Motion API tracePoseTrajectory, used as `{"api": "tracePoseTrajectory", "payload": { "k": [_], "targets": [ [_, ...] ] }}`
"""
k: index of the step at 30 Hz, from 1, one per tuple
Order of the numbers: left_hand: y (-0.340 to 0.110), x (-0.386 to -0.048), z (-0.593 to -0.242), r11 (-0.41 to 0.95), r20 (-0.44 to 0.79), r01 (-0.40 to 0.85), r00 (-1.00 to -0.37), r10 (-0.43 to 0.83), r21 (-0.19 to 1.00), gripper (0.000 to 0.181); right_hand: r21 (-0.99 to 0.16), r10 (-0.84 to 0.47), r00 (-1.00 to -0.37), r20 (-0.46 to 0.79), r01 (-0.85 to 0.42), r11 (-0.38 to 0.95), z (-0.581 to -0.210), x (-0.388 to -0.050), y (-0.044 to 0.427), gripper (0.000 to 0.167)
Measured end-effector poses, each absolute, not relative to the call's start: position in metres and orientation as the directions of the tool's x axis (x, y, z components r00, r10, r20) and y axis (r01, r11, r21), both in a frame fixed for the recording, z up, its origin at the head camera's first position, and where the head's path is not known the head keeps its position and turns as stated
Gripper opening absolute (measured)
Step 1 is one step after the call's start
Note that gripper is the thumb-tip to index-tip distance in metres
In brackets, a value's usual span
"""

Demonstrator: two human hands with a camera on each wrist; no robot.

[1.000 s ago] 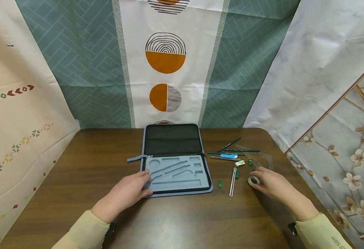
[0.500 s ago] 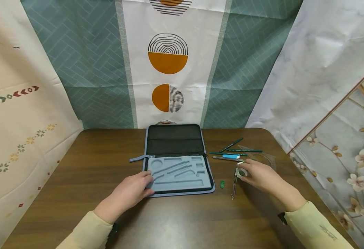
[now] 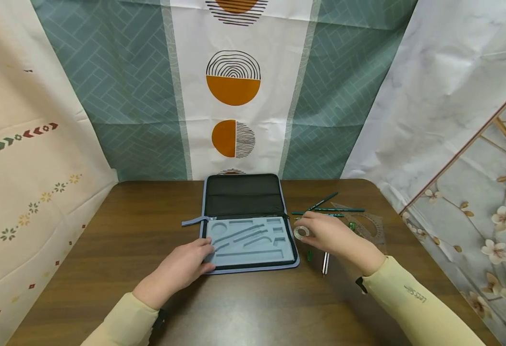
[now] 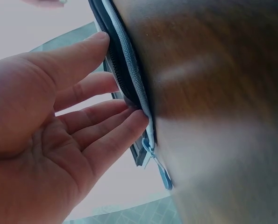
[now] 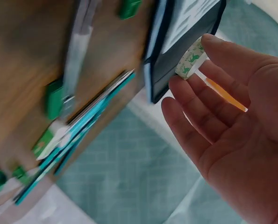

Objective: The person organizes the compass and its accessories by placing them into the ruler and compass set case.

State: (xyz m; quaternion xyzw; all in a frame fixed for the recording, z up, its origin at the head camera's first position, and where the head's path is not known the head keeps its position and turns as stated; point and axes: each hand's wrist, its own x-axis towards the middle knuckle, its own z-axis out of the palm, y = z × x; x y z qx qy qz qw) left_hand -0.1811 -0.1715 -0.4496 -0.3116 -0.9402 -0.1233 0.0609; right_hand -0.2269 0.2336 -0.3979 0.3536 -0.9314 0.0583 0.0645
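Observation:
An unzipped stationery case (image 3: 242, 179) lies on the table, its lid folded back, its blue moulded insert (image 3: 246, 242) full of shaped recesses. My left hand (image 3: 183, 271) holds the case's front left corner, thumb at the front edge and fingers on the side; in the left wrist view they meet the zip edge (image 4: 129, 51). My right hand (image 3: 337, 235) pinches a small roll of tape (image 3: 301, 233), held up just right of the case. In the right wrist view the tape roll (image 5: 191, 58) shows a green pattern on white, between thumb and fingertips.
Dark green pencils (image 3: 341, 209) and a clear protractor (image 3: 374, 226) lie at the back right. A silver compass (image 3: 325, 264) and a small green piece (image 3: 310, 255) lie nearer. A white-and-green eraser (image 5: 47, 140) shows in the right wrist view. Patterned cloth surrounds the table.
My right hand has picked up the roll of tape from the right and carried it left, over the compass, to beside the case. My left hand has stayed on the case's corner.

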Motion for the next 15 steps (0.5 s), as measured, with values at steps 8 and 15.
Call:
{"api": "tracePoseTrajectory", "payload": {
  "k": [8, 15],
  "targets": [
    [-0.171, -0.183, -0.450, 0.786, 0.157, 0.582, -0.813, 0.560, 0.210, 0.033, -0.090, -0.680, -0.724, 0.116, -0.690, 0.718, -0.394, -0.242, 0.192, 0.039],
    [-0.172, -0.182, -0.451, 0.778, 0.169, 0.592, -0.806, 0.568, 0.209, 0.031, -0.118, -0.700, -0.706, 0.105, -0.708, 0.696, -0.395, -0.250, 0.161, 0.039]
  ]
}}
